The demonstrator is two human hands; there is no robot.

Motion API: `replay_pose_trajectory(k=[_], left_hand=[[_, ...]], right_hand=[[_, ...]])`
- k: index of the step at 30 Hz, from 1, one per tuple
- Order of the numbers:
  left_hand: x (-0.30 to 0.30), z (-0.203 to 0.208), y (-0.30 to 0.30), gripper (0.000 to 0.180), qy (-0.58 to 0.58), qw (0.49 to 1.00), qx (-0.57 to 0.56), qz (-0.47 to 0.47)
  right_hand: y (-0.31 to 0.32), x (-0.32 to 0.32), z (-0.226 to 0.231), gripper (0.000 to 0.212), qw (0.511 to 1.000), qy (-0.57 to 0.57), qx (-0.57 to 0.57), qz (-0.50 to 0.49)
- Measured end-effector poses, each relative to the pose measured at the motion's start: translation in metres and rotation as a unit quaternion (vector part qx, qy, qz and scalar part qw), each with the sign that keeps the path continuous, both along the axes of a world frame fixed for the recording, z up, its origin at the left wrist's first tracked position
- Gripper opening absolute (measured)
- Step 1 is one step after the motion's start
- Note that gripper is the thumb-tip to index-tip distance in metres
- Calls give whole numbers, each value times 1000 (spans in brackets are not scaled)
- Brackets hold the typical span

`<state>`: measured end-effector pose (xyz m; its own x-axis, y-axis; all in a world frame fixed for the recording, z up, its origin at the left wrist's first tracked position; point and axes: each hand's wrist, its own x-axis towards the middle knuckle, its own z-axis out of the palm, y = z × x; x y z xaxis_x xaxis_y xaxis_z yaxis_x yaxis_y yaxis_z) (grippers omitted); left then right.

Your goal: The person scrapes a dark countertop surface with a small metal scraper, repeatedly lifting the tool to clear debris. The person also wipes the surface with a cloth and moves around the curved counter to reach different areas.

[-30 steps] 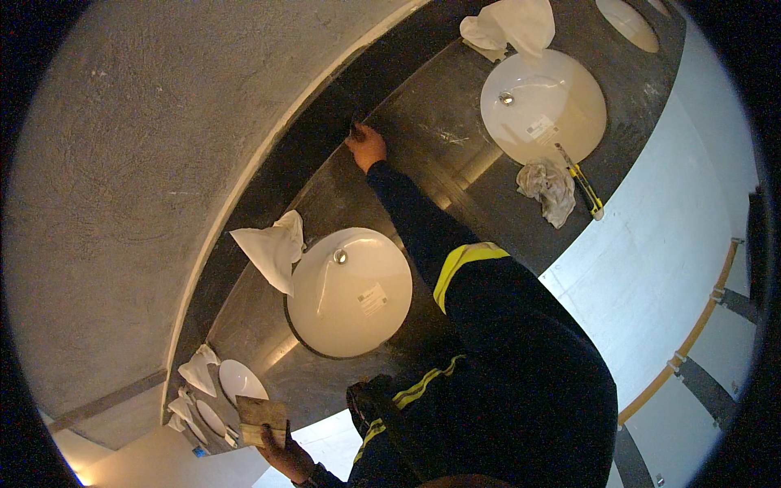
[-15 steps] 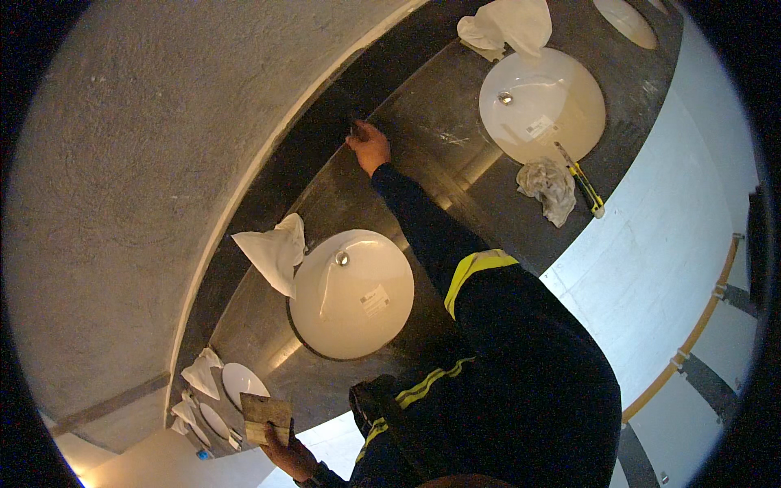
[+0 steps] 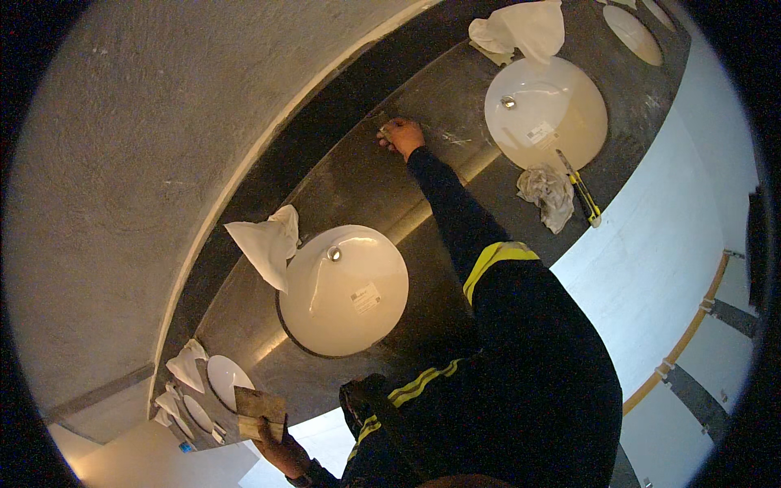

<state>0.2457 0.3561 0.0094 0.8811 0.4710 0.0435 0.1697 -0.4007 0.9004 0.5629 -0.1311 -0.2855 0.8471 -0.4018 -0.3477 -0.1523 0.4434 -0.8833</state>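
Note:
A long dark countertop (image 3: 358, 175) with round white washbasins runs along the wall. Over it, between the nearer basin (image 3: 346, 291) and the farther basin (image 3: 545, 114), reaches my right hand (image 3: 403, 137), close to the counter's back edge. Its fingers are pinched together; whatever they hold is too small to name. Low on the left, my left hand (image 3: 281, 449) grips a flat, square brownish plate (image 3: 260, 413) with a paler band across it. The plate hides part of a small basin's edge behind it.
Beside the farther basin lie a yellow-and-black utility knife (image 3: 579, 191) and a crumpled wrapping (image 3: 547, 195). White sheets (image 3: 272, 242) sit behind the basins. A rough grey wall (image 3: 163, 146) borders the counter, and more basins (image 3: 228, 380) follow leftward.
My right hand has moved away from the back edge, toward the right, onto the countertop. My left hand still holds the plate, and the view has shifted slightly.

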Motion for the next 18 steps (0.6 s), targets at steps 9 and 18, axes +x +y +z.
replay_pose_trajectory(k=[9, 18], left_hand=[[-3, -4, 12, 36, 14, 997, 81, -7], [3, 1, -7, 35, 22, 998, 61, 2]], right_hand=[[-16, 50, -63, 16, 980, 7, -179, 86], [-16, 75, -105, 13, 957, -94, -267, 58]])
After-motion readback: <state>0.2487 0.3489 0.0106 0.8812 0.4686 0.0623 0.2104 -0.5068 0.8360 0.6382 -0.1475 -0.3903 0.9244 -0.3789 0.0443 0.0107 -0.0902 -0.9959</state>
